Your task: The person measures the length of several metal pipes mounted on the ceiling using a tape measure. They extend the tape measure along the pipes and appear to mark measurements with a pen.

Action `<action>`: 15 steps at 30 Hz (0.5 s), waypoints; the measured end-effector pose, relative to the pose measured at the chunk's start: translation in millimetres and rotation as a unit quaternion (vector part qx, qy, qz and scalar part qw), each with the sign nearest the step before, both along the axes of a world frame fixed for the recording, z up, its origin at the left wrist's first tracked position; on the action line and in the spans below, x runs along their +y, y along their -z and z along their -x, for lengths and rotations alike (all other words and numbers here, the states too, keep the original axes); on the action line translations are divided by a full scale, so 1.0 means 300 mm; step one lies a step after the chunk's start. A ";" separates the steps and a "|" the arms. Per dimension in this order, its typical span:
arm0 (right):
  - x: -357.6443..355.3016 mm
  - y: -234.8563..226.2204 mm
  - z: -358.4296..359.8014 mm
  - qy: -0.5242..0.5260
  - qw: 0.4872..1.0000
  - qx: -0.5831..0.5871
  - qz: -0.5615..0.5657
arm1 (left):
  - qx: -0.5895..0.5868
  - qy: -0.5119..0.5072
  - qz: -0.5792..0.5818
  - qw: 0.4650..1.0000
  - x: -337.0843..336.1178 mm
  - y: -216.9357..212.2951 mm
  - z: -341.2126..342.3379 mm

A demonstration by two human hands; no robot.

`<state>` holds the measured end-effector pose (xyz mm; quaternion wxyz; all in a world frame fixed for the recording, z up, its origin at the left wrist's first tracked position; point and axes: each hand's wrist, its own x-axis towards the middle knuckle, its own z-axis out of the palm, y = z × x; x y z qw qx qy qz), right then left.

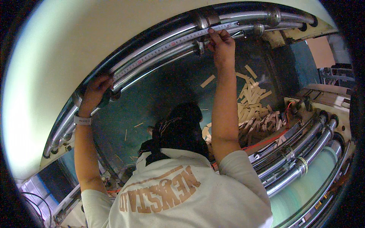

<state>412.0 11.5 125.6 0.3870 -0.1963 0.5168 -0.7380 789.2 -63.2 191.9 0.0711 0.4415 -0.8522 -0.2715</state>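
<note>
A white tape measure [156, 52] is stretched along the chrome roller bars [146, 65], running between my two hands. My left hand [98, 91] is closed at the tape's left part; a dark shape beneath its fingers may be the tape's case, but I cannot tell. Close to the tape's right end, my right hand [221, 40] pinches the blade against the bars by a metal collar [199, 47]. The tape runs on past those fingertips. A small dark object [240, 34] shows beside the right fingers; its kind is unclear.
Cut cardboard strips [253, 97] lie heaped on the dark floor below the bars, with a few scattered ones to the left. More chrome rollers [292, 163] and a pale green drum [315, 182] stand at lower right. A broad cream machine panel [76, 34] rises behind the bars.
</note>
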 end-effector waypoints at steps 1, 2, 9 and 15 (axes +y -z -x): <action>0.000 0.000 0.001 -0.001 1.000 0.003 -0.004 | -0.007 0.027 0.029 0.999 0.008 -0.008 0.003; 0.000 0.001 0.002 -0.002 1.000 0.006 -0.007 | 0.005 0.008 0.020 1.000 0.014 -0.010 0.003; 0.005 0.017 0.005 -0.012 0.999 -0.024 0.040 | 0.011 -0.039 -0.052 0.998 0.013 -0.017 0.004; 0.000 -0.005 -0.009 0.014 0.999 -0.029 0.016 | 0.008 -0.041 -0.062 0.997 0.014 -0.023 0.005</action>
